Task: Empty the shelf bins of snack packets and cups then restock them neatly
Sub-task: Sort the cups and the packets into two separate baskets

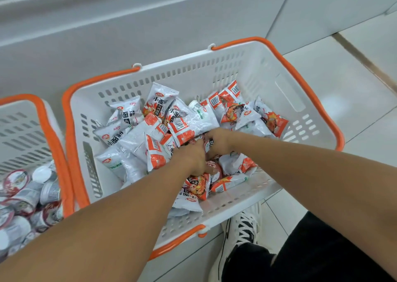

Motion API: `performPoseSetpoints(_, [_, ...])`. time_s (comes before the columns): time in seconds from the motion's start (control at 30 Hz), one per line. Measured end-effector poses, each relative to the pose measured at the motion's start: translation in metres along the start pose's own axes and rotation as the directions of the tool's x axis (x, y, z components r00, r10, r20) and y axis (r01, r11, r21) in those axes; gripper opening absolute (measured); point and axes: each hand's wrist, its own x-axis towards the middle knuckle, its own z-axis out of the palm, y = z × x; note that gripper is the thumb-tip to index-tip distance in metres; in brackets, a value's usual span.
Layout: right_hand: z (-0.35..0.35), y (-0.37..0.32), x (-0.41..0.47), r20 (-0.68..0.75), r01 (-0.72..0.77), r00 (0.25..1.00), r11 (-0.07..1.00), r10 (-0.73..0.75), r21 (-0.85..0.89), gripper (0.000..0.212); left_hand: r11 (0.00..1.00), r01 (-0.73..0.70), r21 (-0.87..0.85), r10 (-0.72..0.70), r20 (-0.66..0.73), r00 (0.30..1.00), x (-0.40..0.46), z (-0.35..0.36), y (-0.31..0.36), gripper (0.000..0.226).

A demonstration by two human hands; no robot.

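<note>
Snack packets [159, 131] jumbled, axes mixed, basket [236, 67]

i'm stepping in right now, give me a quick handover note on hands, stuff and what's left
Left hand and right hand: both down in the snack packets, fingers curled into the pile, gathering a bunch.
Packets lie loose in the big white basket with orange handles.
Cups are heaped in the second basket to its left.
Done: packets and cups look sorted into separate baskets.
Left: lift the packets out, then the cups, and restock neatly. The shelf bins are out of view.
</note>
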Motion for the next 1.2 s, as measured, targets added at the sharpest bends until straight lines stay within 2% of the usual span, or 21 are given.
performPoseSetpoints(0.03, [0.000,0.000,0.000,0.016,-0.003,1.000,1.000,0.003,0.000,0.058,1.000,-0.002,-0.016,0.002,0.006,1.000,0.000,-0.001,-0.001,0.100])
performPoseSetpoints(0.1, [-0.006,-0.001,-0.003,0.000,-0.038,0.999,0.998,0.038,0.055,0.033,0.999,-0.012,-0.046,0.012,0.016,1.000,-0.004,-0.002,-0.001,0.095])
performPoseSetpoints(0.17, [-0.018,0.000,-0.003,-0.077,-0.083,0.992,0.976,0.101,0.203,0.022,0.994,-0.020,-0.109,0.021,0.009,1.000,-0.005,-0.001,-0.002,0.095])
performPoseSetpoints(0.23, [-0.031,0.001,-0.003,-0.106,-0.090,0.983,0.887,0.153,0.452,0.017,0.974,-0.025,-0.226,0.026,0.002,1.000,-0.005,-0.003,-0.002,0.105])
performPoseSetpoints(0.27, [-0.036,0.000,-0.003,-0.079,-0.067,0.987,0.800,0.142,0.596,0.022,0.970,-0.028,-0.242,0.030,0.005,1.000,-0.006,-0.005,-0.002,0.102])
performPoseSetpoints(0.33, [-0.044,-0.004,-0.002,0.003,-0.008,1.000,0.575,0.009,0.818,0.042,0.992,-0.067,-0.104,0.069,0.020,0.997,-0.009,-0.010,-0.003,0.077])
performPoseSetpoints(0.4, [-0.050,-0.016,-0.001,0.038,0.032,0.986,0.407,-0.163,0.913,0.065,0.994,-0.111,0.023,0.110,0.051,0.993,-0.014,-0.013,-0.003,0.066])
performPoseSetpoints(0.43, [-0.053,-0.024,0.000,0.036,0.047,0.977,0.378,-0.211,0.924,0.069,0.991,-0.125,0.039,0.122,0.074,0.990,-0.015,-0.013,-0.003,0.063])
performPoseSetpoints(0.47, [-0.056,-0.034,0.000,0.025,0.074,0.972,0.406,-0.234,0.911,0.069,0.990,-0.140,0.029,0.137,0.092,0.986,-0.015,-0.012,-0.004,0.058])
performPoseSetpoints(0.5, [-0.060,-0.044,0.000,-0.012,0.121,0.976,0.491,-0.219,0.863,0.069,0.988,-0.152,0.005,0.151,0.092,0.984,-0.016,-0.012,-0.005,0.052])
performPoseSetpoints(0.6, [-0.076,-0.059,-0.001,-0.298,0.233,0.951,0.815,-0.078,0.531,0.057,0.975,-0.174,-0.137,0.176,0.006,0.984,-0.017,-0.011,-0.013,0.028])
performPoseSetpoints(0.63, [-0.082,-0.057,-0.002,-0.359,0.203,0.933,0.876,-0.037,0.438,0.047,0.975,-0.174,-0.140,0.176,-0.001,0.984,-0.017,-0.011,-0.015,0.024])
performPoseSetpoints(0.7, [-0.091,-0.047,-0.005,-0.313,0.097,0.950,0.938,0.013,0.332,0.031,0.979,-0.167,-0.117,0.171,0.024,0.985,-0.019,-0.010,-0.018,0.024])
performPoseSetpoints(0.77, [-0.090,-0.039,-0.008,-0.201,0.047,0.979,0.957,0.012,0.286,0.021,0.981,-0.163,-0.108,0.167,0.031,0.985,-0.019,-0.009,-0.017,0.027])
performPoseSetpoints(0.83, [-0.083,-0.036,-0.009,-0.220,0.053,0.975,0.940,0.024,0.338,0.011,0.984,-0.152,-0.096,0.157,0.038,0.987,-0.020,-0.009,-0.014,0.036])
performPoseSetpoints(0.93, [-0.070,-0.036,-0.001,-0.342,0.062,0.939,0.964,0.031,0.258,0.023,0.994,-0.105,-0.011,0.106,0.109,0.988,-0.017,-0.009,-0.004,0.055])
performPoseSetpoints(0.97, [-0.065,-0.036,0.001,-0.319,0.070,0.948,0.967,0.012,0.245,0.025,0.996,-0.083,0.024,0.080,0.123,0.989,-0.015,-0.009,0.000,0.060])
performPoseSetpoints(1.03, [-0.059,-0.037,0.004,-0.203,0.108,0.978,0.932,-0.038,0.347,0.028,0.996,-0.051,0.079,0.038,0.156,0.987,-0.009,-0.009,0.008,0.063])
performPoseSetpoints(1.1, [-0.056,-0.038,0.002,-0.098,0.104,0.993,0.889,-0.067,0.446,0.031,0.987,-0.054,0.154,0.018,0.229,0.973,-0.005,-0.010,0.013,0.077])
performPoseSetpoints(1.2, [-0.061,-0.034,0.001,-0.098,0.074,0.995,0.888,-0.032,0.454,0.030,0.991,-0.050,0.126,0.016,0.255,0.967,-0.002,-0.012,0.012,0.077])
